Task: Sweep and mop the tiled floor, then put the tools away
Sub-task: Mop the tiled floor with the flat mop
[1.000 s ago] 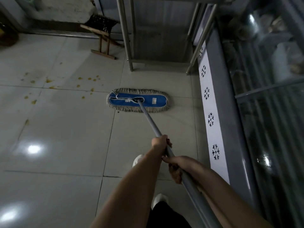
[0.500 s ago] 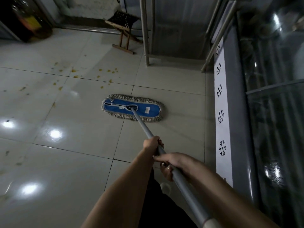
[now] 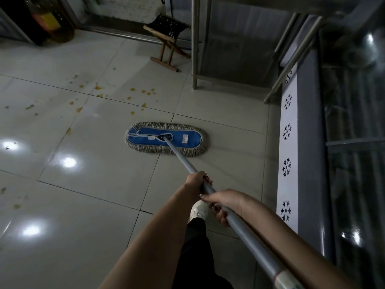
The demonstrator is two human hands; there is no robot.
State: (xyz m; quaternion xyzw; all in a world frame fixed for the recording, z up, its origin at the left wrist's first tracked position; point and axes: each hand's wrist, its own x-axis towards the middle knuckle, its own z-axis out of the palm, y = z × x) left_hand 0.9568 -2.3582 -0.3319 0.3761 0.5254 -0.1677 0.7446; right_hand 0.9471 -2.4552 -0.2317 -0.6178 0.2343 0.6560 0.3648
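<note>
- Head view: the flat mop head (image 3: 166,139), blue with a grey fringe, lies on the tiled floor (image 3: 83,184), straddling a grout line.
- Its grey handle (image 3: 183,161) slants from the mop head toward the lower right.
- Left hand (image 3: 196,180): fingers curled round the handle, lower down the shaft.
- Right hand (image 3: 224,202): fingers wrapped round the handle, just behind the left.
- Yellow spots (image 3: 143,91) dot the tiles beyond the mop head.
- A display cabinet (image 3: 308,142) stands to the right.

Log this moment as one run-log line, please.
left hand and right hand grip grey mop pole | blue fringed mop head flat on tile
</note>
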